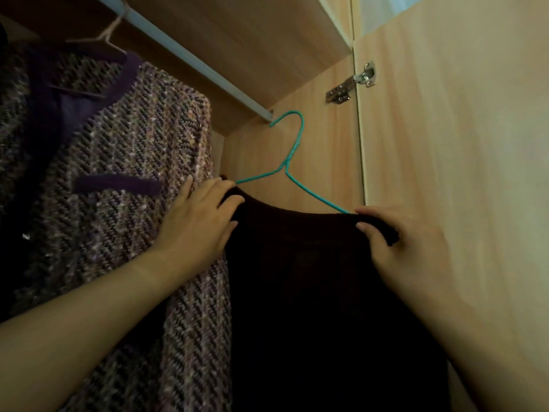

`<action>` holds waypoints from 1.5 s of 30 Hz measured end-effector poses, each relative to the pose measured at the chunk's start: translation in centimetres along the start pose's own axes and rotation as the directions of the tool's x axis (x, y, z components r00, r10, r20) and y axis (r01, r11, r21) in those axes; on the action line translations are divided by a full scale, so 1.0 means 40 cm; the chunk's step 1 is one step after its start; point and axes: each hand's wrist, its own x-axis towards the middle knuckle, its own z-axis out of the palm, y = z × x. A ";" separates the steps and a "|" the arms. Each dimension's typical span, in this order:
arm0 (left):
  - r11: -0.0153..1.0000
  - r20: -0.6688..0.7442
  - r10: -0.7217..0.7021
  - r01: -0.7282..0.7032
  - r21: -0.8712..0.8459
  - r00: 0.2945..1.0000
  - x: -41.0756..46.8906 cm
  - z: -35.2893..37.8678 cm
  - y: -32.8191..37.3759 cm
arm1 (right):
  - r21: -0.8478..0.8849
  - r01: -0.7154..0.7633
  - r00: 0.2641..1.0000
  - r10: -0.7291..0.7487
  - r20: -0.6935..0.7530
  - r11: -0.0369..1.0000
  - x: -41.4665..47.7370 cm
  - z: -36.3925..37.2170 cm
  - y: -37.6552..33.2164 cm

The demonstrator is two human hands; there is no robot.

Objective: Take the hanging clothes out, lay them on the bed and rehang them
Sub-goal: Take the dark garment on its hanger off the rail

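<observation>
A dark brown garment (312, 278) hangs on a teal wire hanger (292, 156) inside the wardrobe. The hanger's hook is at the right end of the pale rail (190, 59), just beside it. My left hand (199, 221) grips the garment's left shoulder, fingers curled over the edge. My right hand (401, 248) pinches the right shoulder, thumb on the front. To the left hangs a purple tweed jacket (118, 173) with dark purple trim on a pinkish hanger (104, 37); my left forearm lies against it.
The wardrobe's wooden side wall (326, 138) is close behind the hanger. The open door (460, 144) stands at right with a metal hinge (353, 81). A wooden shelf (252, 34) runs above the rail.
</observation>
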 end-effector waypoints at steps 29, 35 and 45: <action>0.365 -0.253 0.104 -0.273 -0.890 0.962 -0.272 -0.513 0.968 | -0.659 -0.250 0.942 0.336 0.005 0.710 -0.580 -1.293 -0.230; 0.010 -0.235 0.193 -0.242 -0.970 0.953 -0.444 -0.841 1.353 | -0.777 -0.437 0.806 0.581 -0.116 0.452 -0.834 -1.744 -0.350; -0.362 0.249 0.547 0.494 -0.790 0.799 -0.771 -1.282 1.777 | -0.900 -0.375 0.688 0.717 -0.108 0.224 -1.063 -2.292 -0.550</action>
